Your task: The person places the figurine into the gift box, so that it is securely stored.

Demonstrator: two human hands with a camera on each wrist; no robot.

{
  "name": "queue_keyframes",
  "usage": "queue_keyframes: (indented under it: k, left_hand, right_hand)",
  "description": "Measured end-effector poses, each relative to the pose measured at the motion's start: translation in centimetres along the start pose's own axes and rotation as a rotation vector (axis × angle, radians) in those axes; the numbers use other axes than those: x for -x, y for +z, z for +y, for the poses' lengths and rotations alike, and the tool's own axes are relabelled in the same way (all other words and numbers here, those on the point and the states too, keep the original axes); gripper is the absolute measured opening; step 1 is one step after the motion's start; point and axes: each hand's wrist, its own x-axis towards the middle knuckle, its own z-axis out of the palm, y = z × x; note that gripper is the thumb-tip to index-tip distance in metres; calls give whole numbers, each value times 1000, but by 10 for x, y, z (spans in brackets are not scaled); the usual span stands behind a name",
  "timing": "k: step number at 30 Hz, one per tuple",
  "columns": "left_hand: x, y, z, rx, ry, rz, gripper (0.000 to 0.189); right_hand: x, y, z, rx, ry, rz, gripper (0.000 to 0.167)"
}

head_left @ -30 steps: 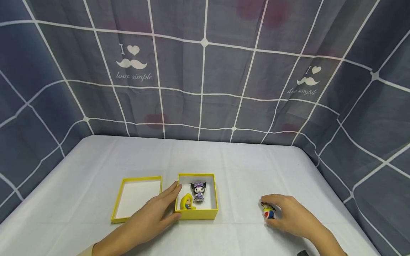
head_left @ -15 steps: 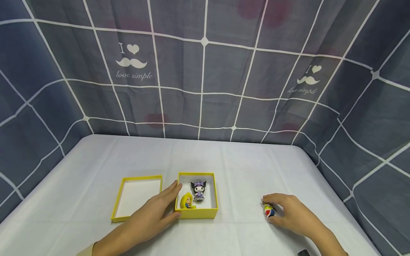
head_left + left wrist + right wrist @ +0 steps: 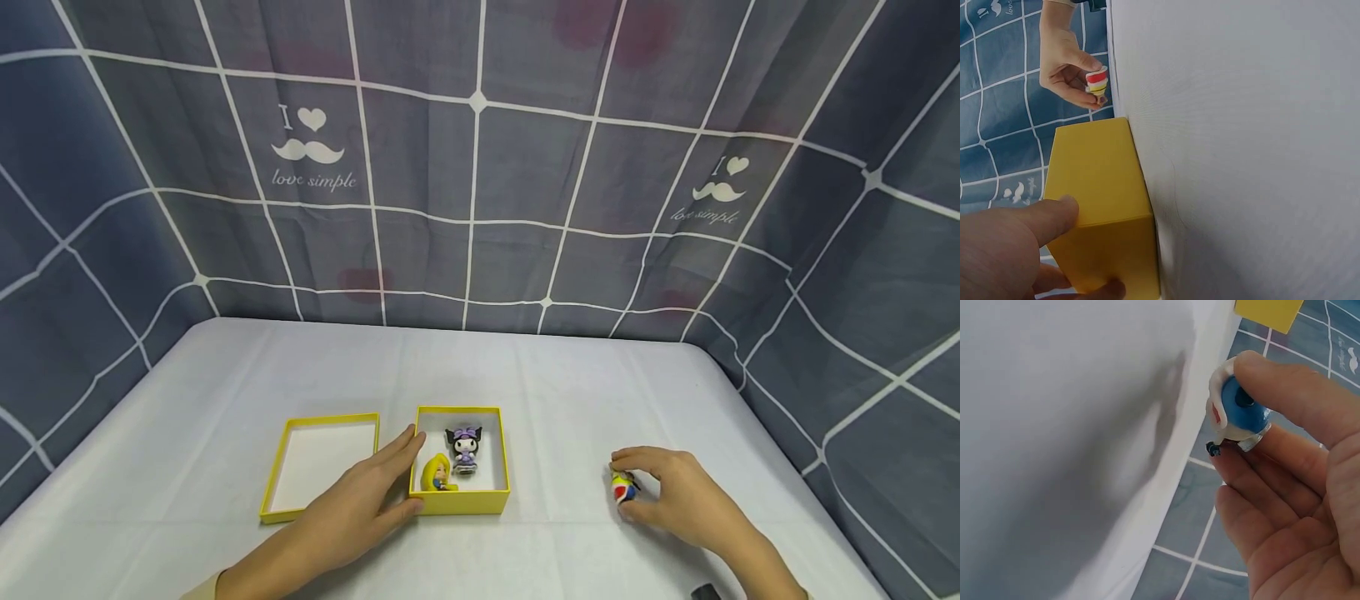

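My right hand (image 3: pixel 681 502) pinches a small toy figurine (image 3: pixel 622 487) between thumb and fingertips, over the right part of the table. Red, white, yellow and blue show on it. The right wrist view shows its rounded blue part (image 3: pixel 1239 409) under the thumb; the fingers hide some of it. My left hand (image 3: pixel 365 502) holds the near left corner of an open yellow box (image 3: pixel 467 502), thumb on the front wall and fingers along the left wall. Inside, a black-and-purple figurine (image 3: pixel 466 450) is beside a yellow-haired figurine (image 3: pixel 437 473).
A shallow yellow-edged lid (image 3: pixel 324 467), white inside, lies left of the box, partly behind my left hand. White cloth (image 3: pixel 555 392) covers the table. A small black object (image 3: pixel 706 592) shows at the bottom edge near my right wrist. Grey checked curtains (image 3: pixel 420 150) surround the table.
The figurine has turned within the fingers of my right hand, and that hand has shifted very slightly left. My left hand, the box and the lid have stayed put.
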Motion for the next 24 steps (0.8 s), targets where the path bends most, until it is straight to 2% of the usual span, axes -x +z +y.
queue_keyframes:
  k: [5, 9, 18, 24]
  left_hand:
    - [0, -1, 0, -5, 22, 11, 77]
    - [1, -1, 1, -7, 13, 6, 77]
    - [2, 0, 0, -20, 1, 13, 79]
    - [1, 0, 1, -22, -4, 0, 79]
  right_hand:
    - [-6, 0, -6, -19, -42, 50, 45]
    - [-15, 0, -13, -22, -92, 72, 44]
    - [-34, -3, -31, -40, -170, 89, 40]
    - [-40, -4, -41, -45, -188, 100, 38]
